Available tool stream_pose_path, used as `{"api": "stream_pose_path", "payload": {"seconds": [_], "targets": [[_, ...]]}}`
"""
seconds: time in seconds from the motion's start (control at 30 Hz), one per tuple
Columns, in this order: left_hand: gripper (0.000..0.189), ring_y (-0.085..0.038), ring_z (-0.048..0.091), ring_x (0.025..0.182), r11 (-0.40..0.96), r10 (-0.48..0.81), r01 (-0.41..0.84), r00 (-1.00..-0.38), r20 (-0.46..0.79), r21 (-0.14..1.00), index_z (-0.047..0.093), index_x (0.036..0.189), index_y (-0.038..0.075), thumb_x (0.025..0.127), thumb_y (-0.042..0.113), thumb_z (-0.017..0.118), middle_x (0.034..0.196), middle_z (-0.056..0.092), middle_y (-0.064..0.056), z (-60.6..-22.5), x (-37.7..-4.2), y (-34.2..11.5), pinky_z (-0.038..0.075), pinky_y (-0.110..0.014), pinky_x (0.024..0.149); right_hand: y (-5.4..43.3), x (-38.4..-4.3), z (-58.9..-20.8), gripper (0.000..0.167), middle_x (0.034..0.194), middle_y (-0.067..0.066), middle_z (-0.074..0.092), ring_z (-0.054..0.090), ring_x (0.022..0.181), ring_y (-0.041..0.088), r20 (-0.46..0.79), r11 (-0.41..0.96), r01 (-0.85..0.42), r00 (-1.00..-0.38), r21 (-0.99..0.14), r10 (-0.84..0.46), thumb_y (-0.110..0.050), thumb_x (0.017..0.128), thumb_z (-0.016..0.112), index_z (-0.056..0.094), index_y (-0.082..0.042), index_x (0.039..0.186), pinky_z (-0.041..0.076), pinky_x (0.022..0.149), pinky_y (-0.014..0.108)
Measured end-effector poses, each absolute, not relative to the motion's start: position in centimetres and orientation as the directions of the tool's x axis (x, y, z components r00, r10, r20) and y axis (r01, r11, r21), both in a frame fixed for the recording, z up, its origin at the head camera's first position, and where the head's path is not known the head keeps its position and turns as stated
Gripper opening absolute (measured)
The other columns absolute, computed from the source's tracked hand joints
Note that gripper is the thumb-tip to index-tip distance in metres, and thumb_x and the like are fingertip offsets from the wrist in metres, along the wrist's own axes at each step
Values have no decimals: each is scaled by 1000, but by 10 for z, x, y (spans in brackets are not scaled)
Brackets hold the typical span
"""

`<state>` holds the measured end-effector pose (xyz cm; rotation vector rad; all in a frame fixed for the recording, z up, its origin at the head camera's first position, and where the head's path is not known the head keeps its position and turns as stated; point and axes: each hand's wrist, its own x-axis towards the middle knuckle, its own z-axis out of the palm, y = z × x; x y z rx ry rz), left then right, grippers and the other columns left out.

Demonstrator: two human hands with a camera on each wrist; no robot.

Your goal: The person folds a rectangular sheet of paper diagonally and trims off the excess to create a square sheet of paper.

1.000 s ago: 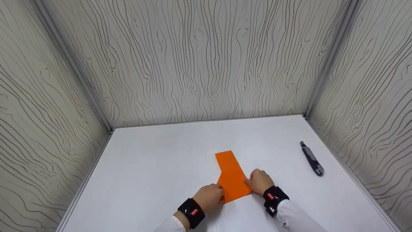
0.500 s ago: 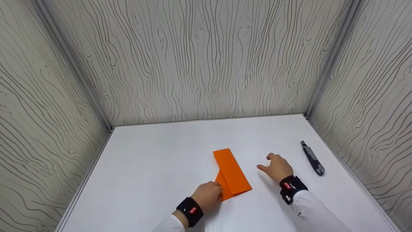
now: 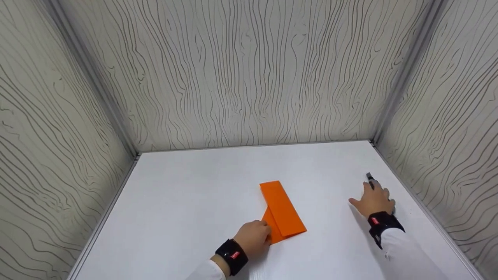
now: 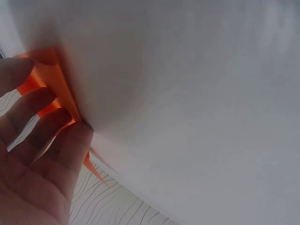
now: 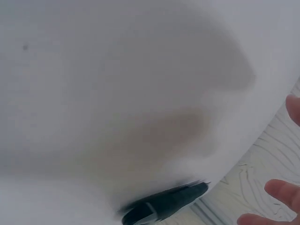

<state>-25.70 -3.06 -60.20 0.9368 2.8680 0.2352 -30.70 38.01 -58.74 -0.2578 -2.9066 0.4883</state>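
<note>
A folded sheet of orange paper [image 3: 286,214] lies on the white table, its right part doubled over in a long strip. At its lower left edge my left hand [image 3: 253,238] holds the sheet; the left wrist view shows bent fingers [image 4: 40,101] against the orange paper [image 4: 58,77]. Over at the right, my right hand [image 3: 374,200] hovers with spread fingers above a black-and-grey utility knife [image 3: 369,176], hiding most of it. In the right wrist view the utility knife [image 5: 166,202] lies on the table, apart from the visible fingertips [image 5: 281,190].
The white table [image 3: 186,194] is bounded at the back and sides by wood-grain patterned panels [image 3: 241,77] with grey metal corner posts. Both wrists wear black straps [image 3: 231,256].
My right hand let go of the paper and travelled right to the utility knife. The paper's right part has been folded over. The left hand stays at the paper's left edge.
</note>
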Motion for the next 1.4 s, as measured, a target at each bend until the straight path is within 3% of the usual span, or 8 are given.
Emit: {"api": "stream_pose_path", "payload": {"seconds": [0.2,0.43,0.53,0.67,0.93,1.1,1.23,1.4], "targets": [[11,-10,49,72,794,597,582,-801,-43,177,75,95,18,101,27,78,82,57,6,-605,-258,-32,48,-25,72,404,-301,-591,86,145,58,29,34,130,79,0,912,218,-973,-347,233,-42,99,72,39,22,147,39,97,88],[14,-10,48,71,790,598,587,-801,-14,176,72,92,17,100,26,79,80,55,6,-607,-256,-32,46,-25,70,417,-294,-593,80,143,60,30,40,126,78,-79,888,225,-974,-402,211,-35,107,60,32,26,150,46,98,82],[15,-10,48,71,790,598,587,-802,-6,178,72,92,17,101,26,79,80,55,6,-608,-255,-31,46,-25,69,420,-293,-596,72,139,59,38,48,122,76,-60,894,191,-981,-404,183,-27,108,58,34,28,148,49,97,79],[13,-10,47,71,792,592,580,-806,-5,187,72,93,17,101,25,78,81,54,6,-611,-255,-31,46,-24,70,425,-297,-601,57,120,57,53,60,103,72,8,907,137,-988,-397,153,-13,103,61,44,30,137,54,87,75],[10,-10,49,73,804,575,561,-818,-16,198,72,96,18,102,25,76,84,56,7,-613,-253,-31,49,-25,72,427,-302,-608,36,94,43,61,66,82,56,69,907,103,-987,-409,143,-3,98,66,56,29,112,56,72,65],[10,-11,49,73,801,579,563,-815,-26,205,72,96,18,102,24,76,84,55,6,-611,-253,-32,48,-25,72,422,-299,-611,24,88,38,64,68,78,49,131,911,76,-982,-405,140,5,95,62,56,25,107,56,72,63],[10,-11,49,73,797,584,572,-812,-6,196,72,95,17,102,24,76,85,56,6,-611,-253,-33,48,-25,71,415,-299,-607,24,86,35,65,67,74,44,126,904,64,-984,-423,129,8,92,61,54,23,109,56,68,59],[11,-10,49,74,800,581,566,-814,-20,198,72,96,18,103,25,76,87,56,6,-611,-253,-32,48,-25,72,403,-301,-601,36,89,34,65,66,76,41,48,879,86,-991,-469,123,5,90,63,51,25,118,57,68,55]]}}
